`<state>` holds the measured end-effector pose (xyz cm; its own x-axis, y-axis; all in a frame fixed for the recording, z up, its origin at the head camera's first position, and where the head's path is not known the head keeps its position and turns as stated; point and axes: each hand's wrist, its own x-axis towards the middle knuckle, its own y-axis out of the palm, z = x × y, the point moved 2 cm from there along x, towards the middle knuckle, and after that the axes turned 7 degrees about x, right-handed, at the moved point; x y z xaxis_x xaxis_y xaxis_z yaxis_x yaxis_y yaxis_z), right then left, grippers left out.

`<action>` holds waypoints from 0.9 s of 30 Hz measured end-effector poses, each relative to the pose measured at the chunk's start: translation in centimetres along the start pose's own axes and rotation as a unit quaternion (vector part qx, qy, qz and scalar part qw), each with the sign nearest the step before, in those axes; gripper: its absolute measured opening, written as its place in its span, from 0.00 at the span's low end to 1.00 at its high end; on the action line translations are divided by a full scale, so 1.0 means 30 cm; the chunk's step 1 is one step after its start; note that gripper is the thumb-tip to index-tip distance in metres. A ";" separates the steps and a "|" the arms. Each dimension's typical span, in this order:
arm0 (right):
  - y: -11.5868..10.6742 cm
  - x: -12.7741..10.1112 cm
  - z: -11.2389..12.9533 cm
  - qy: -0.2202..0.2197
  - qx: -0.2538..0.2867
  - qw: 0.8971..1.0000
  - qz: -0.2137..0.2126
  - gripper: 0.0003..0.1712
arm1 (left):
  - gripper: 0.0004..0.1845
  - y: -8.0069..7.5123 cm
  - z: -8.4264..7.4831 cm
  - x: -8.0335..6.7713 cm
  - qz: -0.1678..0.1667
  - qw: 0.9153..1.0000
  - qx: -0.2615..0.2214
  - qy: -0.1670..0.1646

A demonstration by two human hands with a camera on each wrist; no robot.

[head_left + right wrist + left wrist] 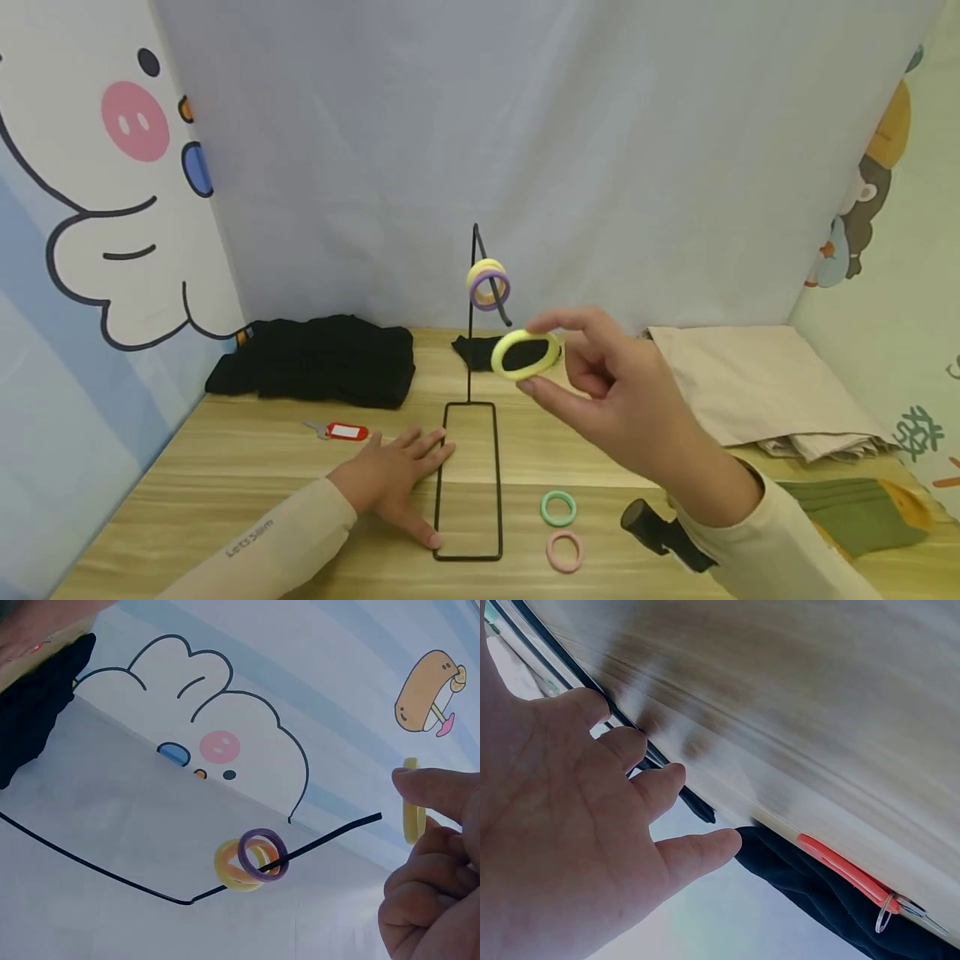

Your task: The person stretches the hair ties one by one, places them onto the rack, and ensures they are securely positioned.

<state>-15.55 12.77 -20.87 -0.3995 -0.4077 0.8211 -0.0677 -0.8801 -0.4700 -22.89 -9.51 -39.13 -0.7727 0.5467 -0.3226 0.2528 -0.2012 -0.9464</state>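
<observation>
My right hand (626, 392) pinches a yellow ring (504, 343) between thumb and forefinger. In the right wrist view, the yellow ring (410, 801) is close to the free tip of a black wire stand's arm (337, 831). On that arm hang a purple ring (506, 287), an orange ring (231, 864) and another yellow ring (225, 874). My left hand (397, 479) lies with fingers spread, its fingertips and thumb at the left side of the stand's rectangular base (498, 483). A green ring (558, 521) and a pink ring (564, 568) lie on the table right of the base.
A key with a red tag (348, 432) lies left of the stand. Black cloth (322, 362) is at the back left, beige cloth (735, 383) at the back right. A green sock-like cloth (847, 508) lies at the right. A pale curtain (600, 167) hangs behind.
</observation>
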 end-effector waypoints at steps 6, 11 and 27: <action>0.010 0.050 -0.021 0.077 -0.047 0.996 0.015 0.27 | 0.61 0.010 -0.003 0.003 -0.003 1.000 -0.001 0.001; 0.011 0.043 -0.033 0.123 -0.052 0.991 0.029 0.29 | 0.61 0.016 -0.001 0.009 -0.002 1.000 0.005 0.004; -0.013 -0.036 -0.128 0.223 0.076 0.970 0.058 0.28 | 0.61 0.015 0.004 0.011 0.007 1.000 0.007 -0.003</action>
<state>-18.59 14.49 -22.80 -0.7542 -0.3906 0.5278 0.1239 -0.8741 -0.4697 -23.11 -9.53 -39.65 -0.7729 0.5385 -0.3356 0.2551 -0.2205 -0.9414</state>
